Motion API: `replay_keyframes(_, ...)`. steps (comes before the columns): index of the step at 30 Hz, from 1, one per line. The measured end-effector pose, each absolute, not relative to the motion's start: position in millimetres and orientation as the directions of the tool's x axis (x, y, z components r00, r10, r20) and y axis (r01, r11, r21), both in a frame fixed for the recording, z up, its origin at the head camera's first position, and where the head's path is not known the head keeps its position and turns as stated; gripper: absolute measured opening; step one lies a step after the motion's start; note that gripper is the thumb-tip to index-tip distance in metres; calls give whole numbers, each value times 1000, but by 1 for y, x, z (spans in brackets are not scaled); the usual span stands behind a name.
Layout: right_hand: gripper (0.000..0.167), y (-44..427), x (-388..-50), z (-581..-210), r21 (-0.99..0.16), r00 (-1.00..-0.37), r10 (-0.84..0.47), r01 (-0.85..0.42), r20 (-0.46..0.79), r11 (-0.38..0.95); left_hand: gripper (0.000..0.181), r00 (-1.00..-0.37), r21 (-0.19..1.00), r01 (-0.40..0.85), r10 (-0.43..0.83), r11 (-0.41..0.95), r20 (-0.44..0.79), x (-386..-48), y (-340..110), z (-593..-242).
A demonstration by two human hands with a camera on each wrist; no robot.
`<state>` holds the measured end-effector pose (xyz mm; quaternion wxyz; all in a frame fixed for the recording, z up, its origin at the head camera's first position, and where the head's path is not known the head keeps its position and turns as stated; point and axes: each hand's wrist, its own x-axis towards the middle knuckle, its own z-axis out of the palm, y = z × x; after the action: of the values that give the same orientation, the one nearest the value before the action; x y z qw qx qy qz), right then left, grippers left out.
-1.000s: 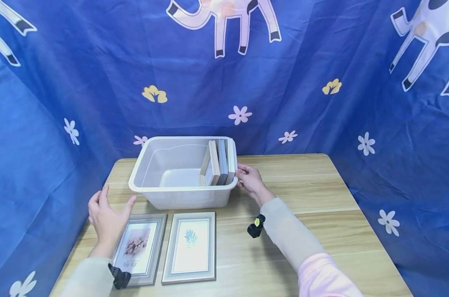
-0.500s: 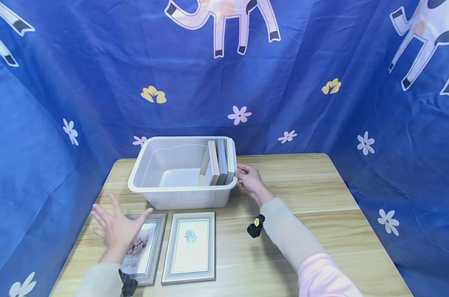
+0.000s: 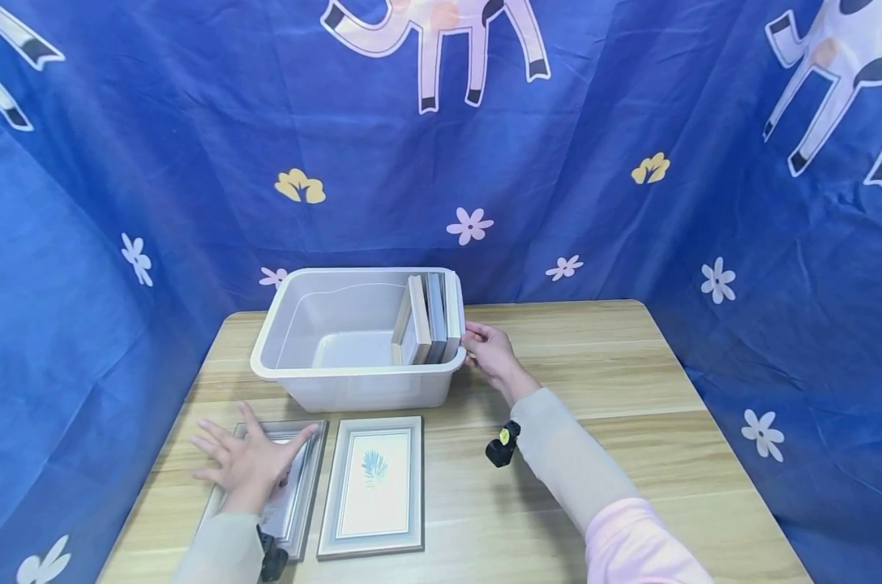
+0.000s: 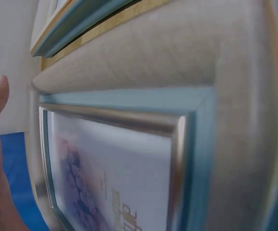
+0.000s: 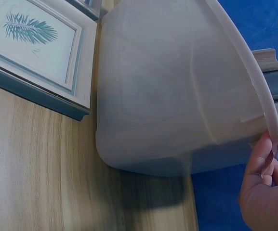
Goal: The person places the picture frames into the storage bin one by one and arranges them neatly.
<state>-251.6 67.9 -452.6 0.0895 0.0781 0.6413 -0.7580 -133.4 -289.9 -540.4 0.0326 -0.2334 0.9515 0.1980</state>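
A picture frame with a pink-flower print [image 4: 105,178] lies flat on the table. My left hand [image 3: 250,464] is over it with fingers and thumb spread, covering much of the print; whether it touches cannot be told. To its right lies a second picture frame with a blue-green leaf print [image 3: 371,487]. My right hand [image 3: 494,355] pinches the right rim of a white plastic bin [image 3: 371,389], thumb on one side and fingers on the other in the right wrist view. Several frames [image 3: 434,320] stand on edge inside the bin, against its right end.
The wood-grain table [image 3: 594,454] carries the bin at its back and both flat frames in front of it. A blue curtain [image 3: 383,186] with cow and flower prints hangs round the back and sides.
My left hand has moved right and toward me, from beside the bin to over the flower-print frame, its fingers spreading wider. The right hand stays at the bin's rim.
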Motion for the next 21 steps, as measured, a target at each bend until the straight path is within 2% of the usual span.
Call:
replay_keyframes(9, 38, 69, -251, -455, -958, -973, -37, 231, -229, -171, 135, -893, 341, -450, -406, 825, -195, -138, -283, -550)
replay_keyframes(21, 37, 70, -251, -451, -959, -971, -48, 241, -236, -147, 144, -852, 337, -507, -402, 794, -335, -144, -280, -547)
